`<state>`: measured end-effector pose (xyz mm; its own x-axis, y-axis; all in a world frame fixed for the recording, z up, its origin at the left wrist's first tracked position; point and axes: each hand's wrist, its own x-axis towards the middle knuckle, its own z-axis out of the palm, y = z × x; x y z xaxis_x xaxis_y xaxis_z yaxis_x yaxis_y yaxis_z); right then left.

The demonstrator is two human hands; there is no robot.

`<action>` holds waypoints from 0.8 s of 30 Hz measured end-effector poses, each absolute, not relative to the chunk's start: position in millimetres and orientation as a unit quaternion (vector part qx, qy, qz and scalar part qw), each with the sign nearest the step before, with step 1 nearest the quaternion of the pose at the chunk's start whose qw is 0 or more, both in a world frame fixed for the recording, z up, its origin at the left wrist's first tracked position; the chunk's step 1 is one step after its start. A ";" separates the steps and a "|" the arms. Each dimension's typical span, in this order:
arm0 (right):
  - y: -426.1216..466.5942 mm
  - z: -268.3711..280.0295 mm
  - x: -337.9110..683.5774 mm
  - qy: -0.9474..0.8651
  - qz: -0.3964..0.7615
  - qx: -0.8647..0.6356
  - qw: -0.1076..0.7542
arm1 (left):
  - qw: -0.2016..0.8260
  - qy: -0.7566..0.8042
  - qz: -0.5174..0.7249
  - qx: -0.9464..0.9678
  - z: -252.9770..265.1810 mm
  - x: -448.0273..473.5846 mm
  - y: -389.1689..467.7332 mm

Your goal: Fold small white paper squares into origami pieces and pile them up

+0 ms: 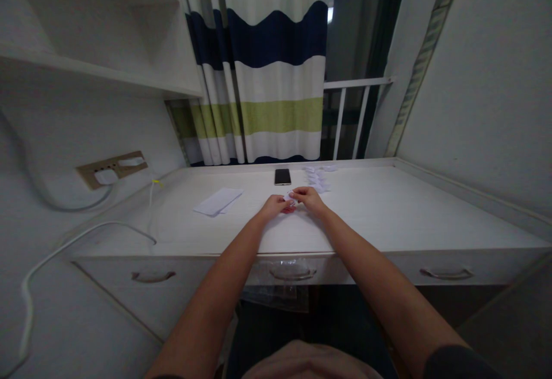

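Note:
Both hands meet over the middle of the white desk (pixel 371 218). My left hand (pixel 272 205) pinches a small piece of white paper (pixel 288 196) from the left. From the right, my right hand (pixel 309 196) grips the same paper between thumb and fingers. The paper looks folded, but its exact shape is too small to make out. Just beneath the hands lies a small red thing (pixel 288 209), partly hidden by the fingers. Beyond my right hand sit several small folded white papers (pixel 318 179) in a cluster.
A black phone (pixel 283 176) lies behind the hands. Flat white paper sheets (pixel 219 201) rest to the left. A white cable (pixel 116 224) runs over the desk's left end from a wall socket (pixel 112 169). A striped curtain (pixel 280 80) hangs at the back, drawers (pixel 293 272) in front.

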<state>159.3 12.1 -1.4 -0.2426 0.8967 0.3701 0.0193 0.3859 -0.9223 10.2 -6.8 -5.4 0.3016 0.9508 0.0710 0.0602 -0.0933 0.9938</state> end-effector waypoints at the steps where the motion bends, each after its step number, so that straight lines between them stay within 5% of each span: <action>1: 11.9 -1.2 159.6 -0.661 0.433 -0.345 0.507 | 0.530 0.415 0.417 0.611 -5.0 10.4 -7.4; 24: 13.3 -1.8 158.7 -0.657 0.430 -0.354 0.509 | 0.504 0.411 0.432 0.625 -0.8 9.5 -11.2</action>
